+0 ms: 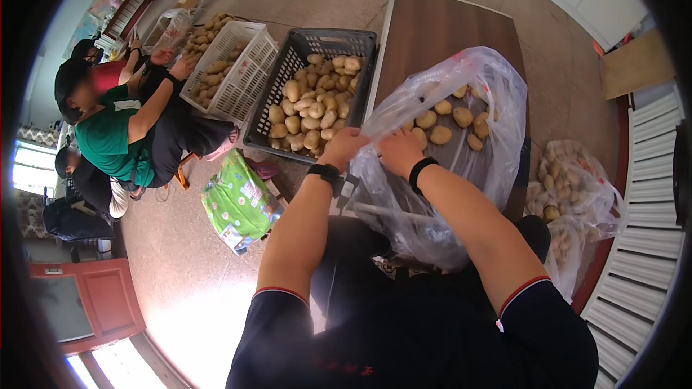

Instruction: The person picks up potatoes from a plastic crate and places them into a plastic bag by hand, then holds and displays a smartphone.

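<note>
A clear plastic bag (pixel 489 73) lies spread over the near part of a dark wood-topped table, its wide mouth held up in a loop. My left hand (pixel 344 147) pinches the bag's edge at the table's left side, beside the black crate. Close by on the right, my right hand (pixel 401 152) has its fingers on the gathered film. Several loose potatoes (pixel 463 116) lie just beyond my right hand, within the bag's outline; the film partly veils some of them. Both fingertips are partly hidden by plastic.
A black plastic crate (pixel 370 46) of potatoes stands left of the table (pixel 454 27). Beyond it are a white crate (pixel 254 73) and a seated person in a green shirt (pixel 116 124). Filled potato bags (pixel 567 183) rest at right, near a radiator (pixel 643 227). A green cloth-covered seat (pixel 238 200) stands left.
</note>
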Tool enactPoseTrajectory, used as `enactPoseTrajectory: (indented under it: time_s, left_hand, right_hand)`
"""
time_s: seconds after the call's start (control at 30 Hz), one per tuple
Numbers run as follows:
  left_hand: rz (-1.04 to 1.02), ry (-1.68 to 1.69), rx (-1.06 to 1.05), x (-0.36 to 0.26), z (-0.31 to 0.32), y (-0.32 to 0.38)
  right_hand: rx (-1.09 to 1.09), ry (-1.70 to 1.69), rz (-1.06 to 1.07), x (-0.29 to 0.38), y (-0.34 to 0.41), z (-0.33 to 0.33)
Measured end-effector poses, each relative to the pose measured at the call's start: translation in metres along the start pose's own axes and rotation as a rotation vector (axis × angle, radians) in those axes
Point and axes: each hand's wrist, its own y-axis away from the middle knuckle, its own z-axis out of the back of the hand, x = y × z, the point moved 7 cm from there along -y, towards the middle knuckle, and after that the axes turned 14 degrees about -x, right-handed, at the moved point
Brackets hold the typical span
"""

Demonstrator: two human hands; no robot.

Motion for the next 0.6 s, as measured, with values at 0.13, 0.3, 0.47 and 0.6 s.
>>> enactPoseTrajectory:
  time_s: [0.13,0.3,0.47,0.6]
  left_hand:
    - [-0.187,-0.269,-0.178,-0.003,-0.006,0.0]
    - [-0.247,-0.443,-0.144,0.007,-0.001,-0.01]
    - [-0.26,-0.399,-0.266,0.018,0.01,-0.021]
    - [-0.138,-0.357,-0.33,0.017,0.012,-0.015]
  right_hand:
    - [-0.224,0.089,0.09,0.01,0.003,0.01]
    - [-0.264,-0.034,0.062,0.002,0.027,0.02]
    - [-0.236,-0.035,0.029,-0.011,0.049,0.027]
    - [-0.183,-0.045,-0.026,-0.023,0.071,0.031]
